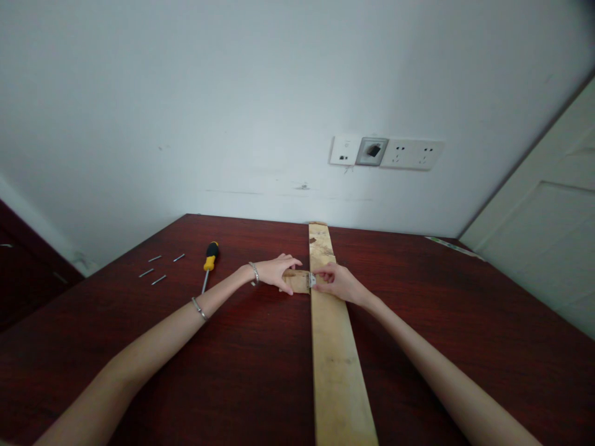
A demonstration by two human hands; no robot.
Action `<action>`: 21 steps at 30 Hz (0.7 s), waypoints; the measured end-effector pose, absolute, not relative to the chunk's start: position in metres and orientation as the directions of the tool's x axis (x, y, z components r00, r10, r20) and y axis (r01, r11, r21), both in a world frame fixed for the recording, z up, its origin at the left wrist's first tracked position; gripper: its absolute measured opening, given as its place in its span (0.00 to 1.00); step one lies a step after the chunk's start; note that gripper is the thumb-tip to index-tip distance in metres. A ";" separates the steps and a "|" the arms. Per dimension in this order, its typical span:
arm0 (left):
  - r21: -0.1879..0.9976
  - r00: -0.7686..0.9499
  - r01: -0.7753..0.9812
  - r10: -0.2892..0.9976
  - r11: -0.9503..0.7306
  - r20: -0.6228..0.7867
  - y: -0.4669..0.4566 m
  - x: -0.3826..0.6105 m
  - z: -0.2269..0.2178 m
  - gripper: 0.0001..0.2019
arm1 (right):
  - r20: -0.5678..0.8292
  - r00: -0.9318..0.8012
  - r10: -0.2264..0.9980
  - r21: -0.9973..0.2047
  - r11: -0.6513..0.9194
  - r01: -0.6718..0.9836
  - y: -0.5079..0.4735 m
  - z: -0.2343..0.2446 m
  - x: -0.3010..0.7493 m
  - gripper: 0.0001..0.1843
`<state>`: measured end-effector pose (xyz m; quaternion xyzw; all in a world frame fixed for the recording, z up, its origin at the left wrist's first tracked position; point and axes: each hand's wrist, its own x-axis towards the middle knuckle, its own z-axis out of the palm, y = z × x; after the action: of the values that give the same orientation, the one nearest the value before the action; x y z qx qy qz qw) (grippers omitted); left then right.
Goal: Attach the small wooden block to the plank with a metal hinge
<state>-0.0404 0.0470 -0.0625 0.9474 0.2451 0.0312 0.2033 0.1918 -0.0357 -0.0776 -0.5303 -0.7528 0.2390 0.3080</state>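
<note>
A long wooden board (337, 347) runs from the near edge of the view to the wall. Against its left side lies a short wooden block (297, 282), end touching the board. My left hand (277, 272) grips this block, thumb on the near side and fingers on the far side. Over the joint between the two pieces sits a small metal bracket (313, 280). My right hand (337, 284) rests on the board and pinches the bracket with its fingertips. Part of the bracket is hidden by the fingers.
A yellow and black screwdriver (211, 257) lies left of my left hand, its shaft partly behind my forearm. Several screws (158, 280) lie farther left on the dark red table (260, 371). A wall with sockets (411, 153) stands behind. At the back right is a flat strip (453, 246).
</note>
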 end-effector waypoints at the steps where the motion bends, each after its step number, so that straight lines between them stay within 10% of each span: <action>1: 0.405 0.878 0.451 0.478 -0.796 -0.038 0.047 -0.040 -0.063 0.43 | 0.209 -0.250 0.946 -0.684 0.324 0.653 -0.036 -0.077 0.192 0.20; 21: 0.414 0.882 0.428 0.471 -0.804 0.003 0.046 -0.039 -0.065 0.42 | 0.225 -0.249 0.942 -0.673 0.335 0.659 -0.032 -0.084 0.193 0.19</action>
<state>-0.0392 0.0462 -0.0649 0.9481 0.2372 0.0527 0.2049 0.1932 -0.0320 -0.0836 -0.5293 -0.7563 0.2291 0.3088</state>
